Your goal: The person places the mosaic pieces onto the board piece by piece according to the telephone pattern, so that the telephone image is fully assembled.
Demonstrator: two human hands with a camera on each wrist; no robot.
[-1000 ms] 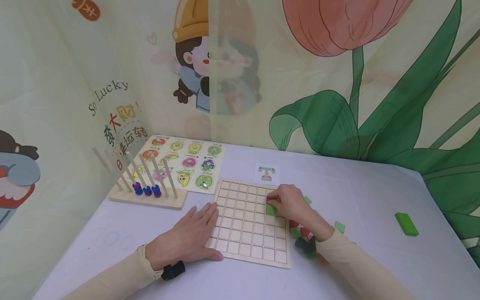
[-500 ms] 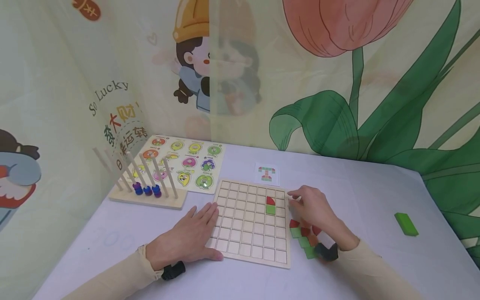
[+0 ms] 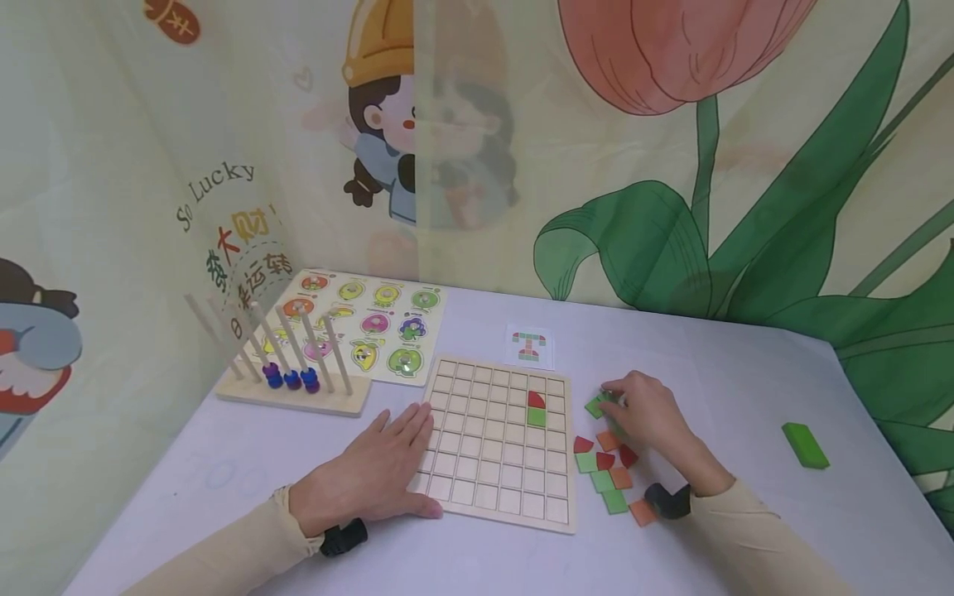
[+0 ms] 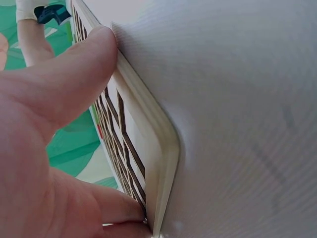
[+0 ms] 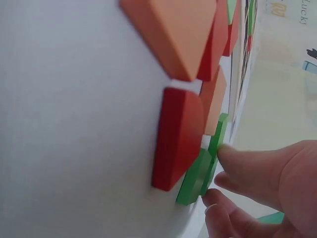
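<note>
A wooden grid board (image 3: 489, 453) lies on the table, with a red quarter-round tile (image 3: 536, 400) directly above a green square tile (image 3: 536, 416) in its cells. My left hand (image 3: 365, 468) rests along its left side, fingers extended on the edge and thumb (image 4: 94, 49) by the front corner. Right of the board, my right hand (image 3: 647, 411) pinches a green tile (image 3: 595, 406) between thumb and fingers at the far end of a loose group. In the right wrist view, another green tile (image 5: 194, 177), a red tile (image 5: 179, 139) and an orange tile (image 5: 214, 101) lie close to those fingertips.
A pattern card (image 3: 530, 347) lies behind the board. At the back left are a fruit puzzle board (image 3: 387, 343) and a peg stand (image 3: 294, 401) with blue and purple beads. A green block (image 3: 806, 445) sits far right. Several loose tiles (image 3: 614, 502) lie beside the board.
My right hand has let go of the red tile in its cell and moved right to the loose green tiles. My left hand stays on the board's edge.
</note>
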